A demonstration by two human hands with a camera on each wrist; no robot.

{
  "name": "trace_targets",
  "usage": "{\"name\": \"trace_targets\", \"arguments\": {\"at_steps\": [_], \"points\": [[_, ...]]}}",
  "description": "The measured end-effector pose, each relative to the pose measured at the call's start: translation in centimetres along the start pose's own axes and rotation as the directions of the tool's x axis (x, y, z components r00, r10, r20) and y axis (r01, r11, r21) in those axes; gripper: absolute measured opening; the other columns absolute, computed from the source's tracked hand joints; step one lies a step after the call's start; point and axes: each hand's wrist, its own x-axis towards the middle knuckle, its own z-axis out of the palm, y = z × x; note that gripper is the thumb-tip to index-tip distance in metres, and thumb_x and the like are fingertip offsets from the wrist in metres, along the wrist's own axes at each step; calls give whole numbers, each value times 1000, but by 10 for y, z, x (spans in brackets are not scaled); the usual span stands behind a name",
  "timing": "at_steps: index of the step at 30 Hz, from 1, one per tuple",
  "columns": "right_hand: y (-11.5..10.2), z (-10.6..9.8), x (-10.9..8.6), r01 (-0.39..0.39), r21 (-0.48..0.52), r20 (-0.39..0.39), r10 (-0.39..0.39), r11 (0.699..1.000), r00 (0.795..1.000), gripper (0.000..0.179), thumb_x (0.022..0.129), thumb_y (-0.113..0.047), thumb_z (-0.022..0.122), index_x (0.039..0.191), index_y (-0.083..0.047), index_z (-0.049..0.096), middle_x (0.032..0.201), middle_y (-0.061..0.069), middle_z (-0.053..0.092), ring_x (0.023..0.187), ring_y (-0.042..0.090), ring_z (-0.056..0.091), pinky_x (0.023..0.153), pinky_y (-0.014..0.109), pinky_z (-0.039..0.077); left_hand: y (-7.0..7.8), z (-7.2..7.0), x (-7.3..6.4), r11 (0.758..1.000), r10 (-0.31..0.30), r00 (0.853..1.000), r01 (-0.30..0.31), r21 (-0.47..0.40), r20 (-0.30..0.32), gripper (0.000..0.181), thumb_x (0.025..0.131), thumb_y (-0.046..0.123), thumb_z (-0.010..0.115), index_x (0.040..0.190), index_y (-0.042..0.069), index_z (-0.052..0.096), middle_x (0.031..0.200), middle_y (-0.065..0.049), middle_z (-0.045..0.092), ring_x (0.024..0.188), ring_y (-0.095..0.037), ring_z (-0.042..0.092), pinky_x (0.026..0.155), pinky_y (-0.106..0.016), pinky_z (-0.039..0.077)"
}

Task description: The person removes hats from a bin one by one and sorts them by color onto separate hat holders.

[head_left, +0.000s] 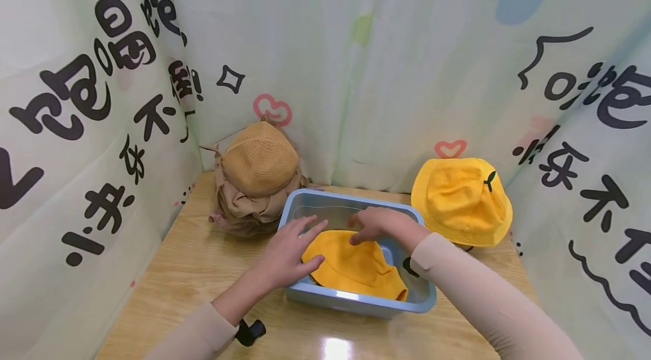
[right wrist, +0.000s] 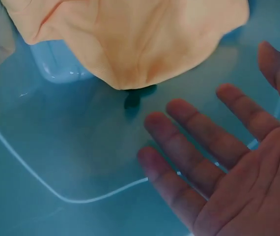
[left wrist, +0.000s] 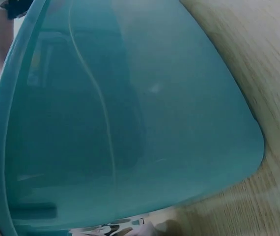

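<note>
A yellow bucket hat (head_left: 356,264) lies folded in a blue plastic bin (head_left: 351,306). Over the bin's left rim reaches my left hand (head_left: 290,252), its fingers spread near the hat's left edge; whether it touches the hat I cannot tell. My right hand (head_left: 378,223) comes over the right side, above the back part of the hat. In the right wrist view the right hand (right wrist: 243,162) has extended, parted fingers, with a gap between them and the hat (right wrist: 145,44). A dark green sprout shows at the hat's tip there. The left wrist view is filled mostly by the bin's outer wall (left wrist: 130,123).
A straw-coloured hat (head_left: 261,159) sits on brown fabric hats (head_left: 254,202) at the back left. Behind the bin's right corner stands another yellow hat (head_left: 458,202) with a green sprout. Printed curtains (head_left: 325,66) enclose the wooden table (head_left: 203,269).
</note>
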Motion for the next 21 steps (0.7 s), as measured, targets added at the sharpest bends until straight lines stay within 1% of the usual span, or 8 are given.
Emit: {"name": "trace_targets", "arguments": {"at_steps": [2, 5, 10, 12, 15, 17, 19, 21], "points": [[1, 2, 6, -33, 4, 22, 33, 999, 999, 52, 93, -43, 68, 138, -18, 60, 140, 9, 58, 123, 29, 56, 107, 53, 42, 0, 2, -1, 1000, 8, 1000, -7, 15, -11, 65, 94, 43, 64, 152, 24, 42, 151, -11, 46, 135, -33, 47, 108, -55, 41], [4, 5, 13, -54, 23, 43, 53, 998, 998, 50, 94, -41, 67, 139, -18, 59, 145, 12, 54, 129, 32, 52, 110, 54, 38, 0, 2, -1, 999, 15, 1000, -15, 42, -12, 64, 94, 43, 63, 152, 23, 43, 151, -12, 46, 136, -33, 46, 109, -54, 40], [8, 11, 20, -82, 82, 85, 75, 993, 994, 52, 94, -37, 69, 141, -19, 56, 149, 12, 50, 132, 33, 48, 114, 55, 33, 2, 3, 0, 996, 1, 1000, -2, 89, 19, 64, 95, 45, 61, 152, 23, 43, 152, -12, 45, 138, -34, 45, 111, -53, 38], [8, 15, 21, -101, 95, 94, 92, 990, 991, 54, 92, -35, 71, 141, -17, 57, 147, 12, 52, 127, 31, 51, 113, 54, 35, 2, 3, 0, 995, -6, 1000, 3, 103, 25, 64, 95, 46, 61, 152, 24, 43, 152, -12, 44, 138, -34, 44, 112, -52, 38], [6, 18, 21, -154, 156, 114, 137, 976, 984, 56, 90, -32, 74, 140, -13, 57, 142, 12, 55, 117, 29, 57, 107, 50, 44, 2, 4, 0, 993, -9, 1000, 6, 118, 24, 64, 95, 46, 61, 152, 24, 43, 152, -13, 44, 137, -34, 45, 112, -52, 38], [4, 20, 19, -207, 204, 130, 183, 957, 974, 57, 89, -31, 76, 140, -13, 57, 141, 13, 56, 113, 29, 58, 103, 49, 48, 2, 5, 1, 991, -11, 1000, 8, 130, 21, 64, 95, 47, 60, 152, 24, 43, 152, -12, 44, 137, -33, 45, 112, -51, 38], [3, 21, 17, -233, 185, 141, 208, 955, 968, 59, 89, -32, 75, 142, -15, 56, 144, 13, 54, 118, 31, 56, 105, 51, 45, 2, 6, 1, 991, -13, 1000, 10, 135, 19, 64, 95, 47, 60, 152, 24, 43, 152, -12, 44, 137, -33, 45, 112, -51, 38], [3, 21, 14, -239, 135, 141, 220, 962, 965, 60, 89, -34, 75, 144, -19, 55, 147, 11, 52, 125, 32, 51, 109, 53, 40, 1, 7, 1, 990, -13, 1000, 11, 142, 15, 64, 95, 47, 59, 152, 25, 43, 152, -12, 45, 137, -33, 45, 112, -50, 38]]}}
